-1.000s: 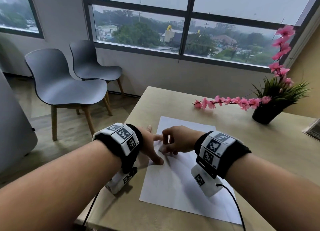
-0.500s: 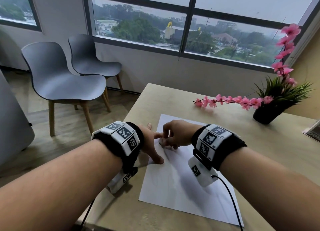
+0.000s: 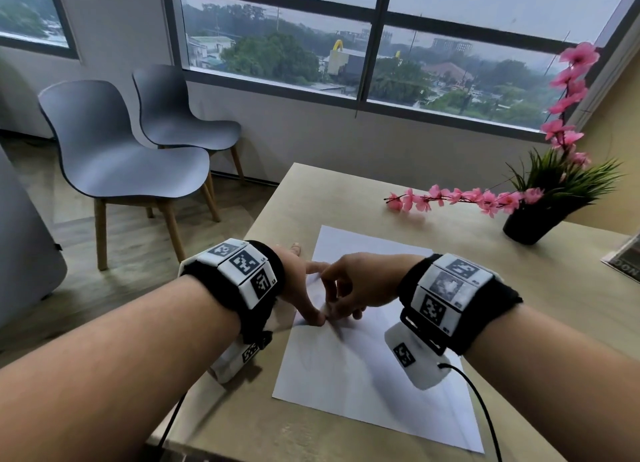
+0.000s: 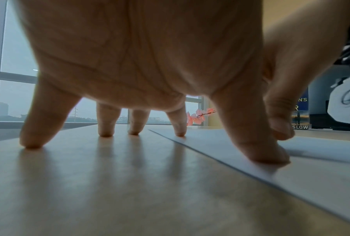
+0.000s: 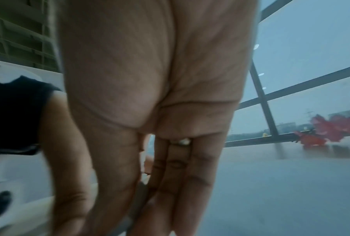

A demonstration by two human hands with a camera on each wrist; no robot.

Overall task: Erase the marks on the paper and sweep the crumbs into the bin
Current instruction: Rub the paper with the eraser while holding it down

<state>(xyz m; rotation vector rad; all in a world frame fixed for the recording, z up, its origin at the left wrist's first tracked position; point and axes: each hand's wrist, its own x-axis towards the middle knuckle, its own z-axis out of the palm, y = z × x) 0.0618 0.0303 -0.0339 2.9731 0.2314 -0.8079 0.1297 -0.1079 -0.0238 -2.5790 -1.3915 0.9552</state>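
A white sheet of paper (image 3: pixel 363 375) lies on the light wooden table (image 3: pixel 346 191), with faint grey marks (image 3: pixel 337 333) close to my fingers. My left hand (image 3: pixel 304 295) is spread at the sheet's left edge. Its thumb (image 4: pixel 261 153) and forefinger (image 4: pixel 180 131) press on the paper (image 4: pixel 311 175), and the other fingertips rest on the table. My right hand (image 3: pixel 341 309) is just beside the left thumb and points down at the sheet. Between thumb and fingers it pinches a small grey eraser (image 5: pixel 138 194), which is blurred. No crumbs show.
A black pot of grass (image 3: pixel 530 226) with a pink blossom branch (image 3: pixel 457 198) stands at the back right. A book (image 3: pixel 627 261) lies at the right edge. Two grey chairs (image 3: pixel 121 164) and a large grey rounded object (image 3: pixel 20 254) stand on the floor to the left.
My right hand has slid a little nearer to me over the paper, up against the left thumb. The left hand has stayed pressed in place.
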